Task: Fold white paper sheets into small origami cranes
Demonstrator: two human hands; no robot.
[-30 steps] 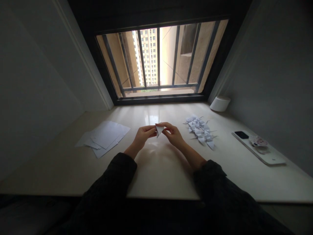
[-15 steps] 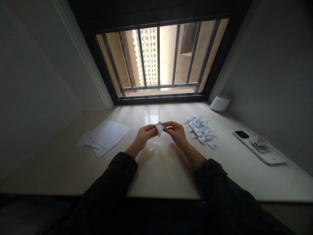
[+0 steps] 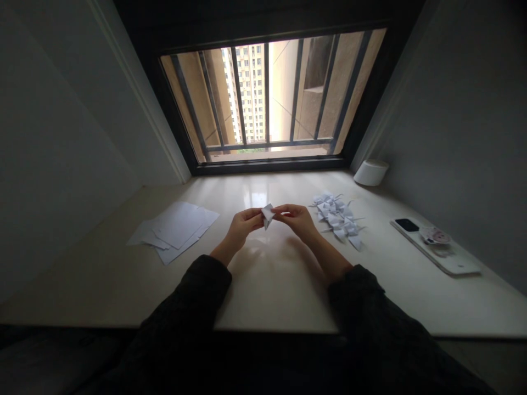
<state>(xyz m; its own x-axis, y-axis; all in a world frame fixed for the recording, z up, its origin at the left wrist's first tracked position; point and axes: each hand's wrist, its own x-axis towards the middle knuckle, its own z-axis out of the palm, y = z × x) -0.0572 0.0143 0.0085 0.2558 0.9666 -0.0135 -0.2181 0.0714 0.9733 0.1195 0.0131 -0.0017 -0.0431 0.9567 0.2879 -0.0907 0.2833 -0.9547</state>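
Above glossy cream desk [image 3: 272, 291]: small white folded paper piece [image 3: 267, 213], creased, pointed.
Left hand [image 3: 242, 227]: pinched its left edge.
Right hand [image 3: 297, 220]: pinched its right edge.

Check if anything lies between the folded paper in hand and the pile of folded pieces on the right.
Nothing on the table does. Left hand and right hand pinch the folded paper; only the right hand sits between it and the pile of folded pieces.
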